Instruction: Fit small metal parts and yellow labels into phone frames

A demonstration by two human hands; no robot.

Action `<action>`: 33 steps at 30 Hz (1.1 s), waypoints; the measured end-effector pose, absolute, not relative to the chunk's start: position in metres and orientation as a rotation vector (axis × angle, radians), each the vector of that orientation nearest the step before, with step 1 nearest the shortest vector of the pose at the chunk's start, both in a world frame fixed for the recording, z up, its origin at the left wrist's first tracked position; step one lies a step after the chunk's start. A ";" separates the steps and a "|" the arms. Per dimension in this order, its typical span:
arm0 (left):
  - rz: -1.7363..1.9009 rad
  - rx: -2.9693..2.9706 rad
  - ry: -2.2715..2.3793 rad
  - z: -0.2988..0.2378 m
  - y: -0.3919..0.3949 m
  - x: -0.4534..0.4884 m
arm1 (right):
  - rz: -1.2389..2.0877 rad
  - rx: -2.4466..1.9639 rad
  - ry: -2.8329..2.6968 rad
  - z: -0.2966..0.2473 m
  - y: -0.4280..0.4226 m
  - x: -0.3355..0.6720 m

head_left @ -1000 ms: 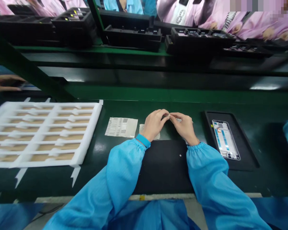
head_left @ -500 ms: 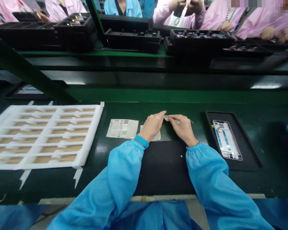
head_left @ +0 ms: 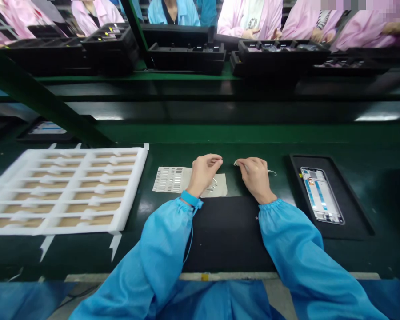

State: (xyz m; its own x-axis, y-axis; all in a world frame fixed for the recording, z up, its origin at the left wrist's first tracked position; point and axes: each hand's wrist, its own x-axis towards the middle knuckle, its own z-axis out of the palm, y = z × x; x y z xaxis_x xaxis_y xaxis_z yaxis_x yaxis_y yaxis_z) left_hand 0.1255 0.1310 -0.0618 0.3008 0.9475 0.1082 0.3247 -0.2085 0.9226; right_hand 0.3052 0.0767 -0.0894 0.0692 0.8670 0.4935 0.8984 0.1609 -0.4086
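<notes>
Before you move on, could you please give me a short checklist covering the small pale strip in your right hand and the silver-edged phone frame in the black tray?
1. Small pale strip pinched in right hand: ok, held at the fingertips.
2. Silver-edged phone frame: ok, lying flat in the black tray.
3. Strip's thin pale tail: ok, apart from the tray.
4. Strip's facing side: cannot tell, too small.
5. White barcode label sheet in full view: not ok, left hand covers part of it.

left hand (head_left: 203, 175) over barcode sheet (head_left: 169, 179), right hand (head_left: 256, 180) pinching small white strip (head_left: 236, 163)
</notes>
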 end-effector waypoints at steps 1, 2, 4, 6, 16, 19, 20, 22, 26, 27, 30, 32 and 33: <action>0.925 1.662 1.137 -0.059 0.130 0.121 | -0.058 -1.683 -1.806 -0.091 0.077 0.305; 0.930 1.600 1.107 -0.056 0.127 0.117 | -0.050 -1.676 -1.838 -0.092 0.078 0.305; 0.926 1.388 1.026 -0.051 0.116 0.108 | -0.025 -1.655 -1.871 -0.095 0.079 0.304; 0.896 1.074 0.934 -0.047 0.101 0.100 | -0.004 -1.636 -1.869 -0.099 0.081 0.304; 0.744 0.489 0.823 -0.050 0.057 0.089 | 0.054 -1.597 -1.735 -0.105 0.083 0.306; 0.745 0.455 0.781 -0.051 0.056 0.087 | 0.073 -1.587 -1.780 -0.102 0.082 0.304; 0.739 0.446 0.753 -0.051 0.056 0.086 | 0.076 -1.601 -1.784 -0.101 0.082 0.303; 0.723 0.431 0.688 -0.051 0.054 0.085 | 0.077 -1.648 -1.763 -0.100 0.082 0.302; 0.703 0.408 0.608 -0.051 0.050 0.085 | 0.092 -1.678 -1.676 -0.102 0.082 0.305; 0.697 0.401 0.599 -0.051 0.049 0.085 | 0.095 -1.669 -1.659 -0.102 0.082 0.306; 0.664 0.368 0.573 -0.051 0.047 0.086 | 0.069 -1.644 -1.652 -0.101 0.081 0.307; 0.629 0.340 0.562 -0.050 0.047 0.086 | 0.035 -1.631 -1.654 -0.100 0.081 0.306; 0.609 0.327 0.560 -0.049 0.047 0.087 | 0.019 -1.625 -1.645 -0.099 0.081 0.306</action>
State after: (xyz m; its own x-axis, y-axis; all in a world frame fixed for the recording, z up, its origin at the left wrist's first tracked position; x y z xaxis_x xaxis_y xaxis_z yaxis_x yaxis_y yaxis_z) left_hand 0.0866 0.0475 -0.0492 0.6797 0.6174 -0.3959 -0.4461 0.7765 0.4451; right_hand 0.3055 0.0812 -0.0993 0.1521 0.8436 0.5150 0.8318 0.1722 -0.5277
